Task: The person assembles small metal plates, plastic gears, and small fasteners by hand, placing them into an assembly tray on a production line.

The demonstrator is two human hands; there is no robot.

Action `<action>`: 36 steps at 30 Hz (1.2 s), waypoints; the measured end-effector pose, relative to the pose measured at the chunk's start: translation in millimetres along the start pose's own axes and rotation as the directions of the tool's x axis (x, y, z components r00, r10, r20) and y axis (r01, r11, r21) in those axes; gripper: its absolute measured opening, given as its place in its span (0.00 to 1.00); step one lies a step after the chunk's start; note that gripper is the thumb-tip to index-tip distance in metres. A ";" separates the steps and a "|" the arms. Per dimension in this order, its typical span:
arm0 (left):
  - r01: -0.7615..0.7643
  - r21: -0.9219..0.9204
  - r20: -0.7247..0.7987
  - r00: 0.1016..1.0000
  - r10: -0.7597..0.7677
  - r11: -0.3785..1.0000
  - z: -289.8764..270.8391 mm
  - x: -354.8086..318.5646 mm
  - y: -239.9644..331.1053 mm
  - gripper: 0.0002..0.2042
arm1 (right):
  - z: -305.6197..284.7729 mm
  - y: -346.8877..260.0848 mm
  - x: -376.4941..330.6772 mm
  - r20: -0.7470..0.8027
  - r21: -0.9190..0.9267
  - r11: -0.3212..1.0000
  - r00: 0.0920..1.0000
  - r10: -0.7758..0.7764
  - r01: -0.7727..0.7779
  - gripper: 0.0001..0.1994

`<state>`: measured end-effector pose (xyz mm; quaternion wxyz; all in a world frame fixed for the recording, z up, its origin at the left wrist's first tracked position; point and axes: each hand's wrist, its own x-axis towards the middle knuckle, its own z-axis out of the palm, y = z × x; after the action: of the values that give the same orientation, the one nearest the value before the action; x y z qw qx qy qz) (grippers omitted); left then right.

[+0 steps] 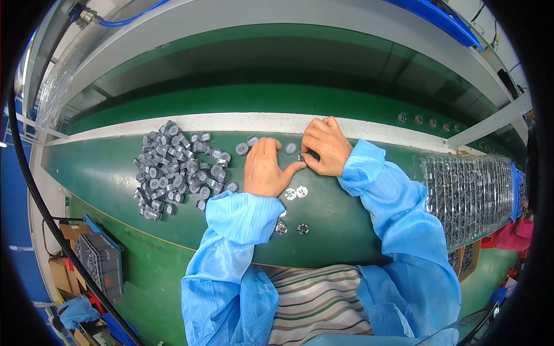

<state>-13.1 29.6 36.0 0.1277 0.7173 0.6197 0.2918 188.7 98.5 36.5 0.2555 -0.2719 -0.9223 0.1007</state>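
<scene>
My right hand (326,147) has its fingers curled in a pinch around a small shiny metal part (300,157), mostly hidden by the fingertips. Beside it, my left hand (265,168) rests low over the green bench, thumb stretched toward that part and fingers pointing away from me. Past the left fingertips lie grey round plastic pieces (242,149). One more grey round piece (290,149) sits between the hands. Nearer to me, by the left wrist, are small silvery discs with cut-outs (302,191) and a darker disc (303,229).
A large heap of grey round pieces (173,167) spreads over the bench (104,167) at left. Stacked clear trays (461,196) full of small parts stand at right. A white ledge (231,121) runs behind; beyond it, several small parts (433,123) sit in a row.
</scene>
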 end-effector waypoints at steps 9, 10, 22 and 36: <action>-0.188 -0.086 -0.083 0.980 0.181 0.978 10.6 2.5 -9.9 0.17 | 0.2 3.5 -1.0 0.008 0.103 0.994 0.999 0.044 -0.045 0.09; -0.185 -0.121 -0.074 0.981 0.177 0.975 11.3 3.0 -11.1 0.16 | 1.7 4.6 -1.4 0.000 0.132 0.991 1.000 0.025 -0.025 0.08; -0.182 -0.175 0.023 0.982 0.189 0.968 1.3 -0.7 -3.3 0.25 | -1.2 14.0 -2.7 -0.081 0.015 0.995 0.992 0.096 -0.095 0.06; -0.050 -0.262 0.025 0.998 0.059 0.964 13.4 -0.4 -8.6 0.34 | 2.7 -5.5 8.5 0.000 0.347 0.907 0.967 0.256 -0.240 0.05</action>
<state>-12.5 33.3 20.5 0.2229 0.7156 0.5539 0.3625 178.6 98.5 39.5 0.3049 -0.3403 -0.8423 0.2859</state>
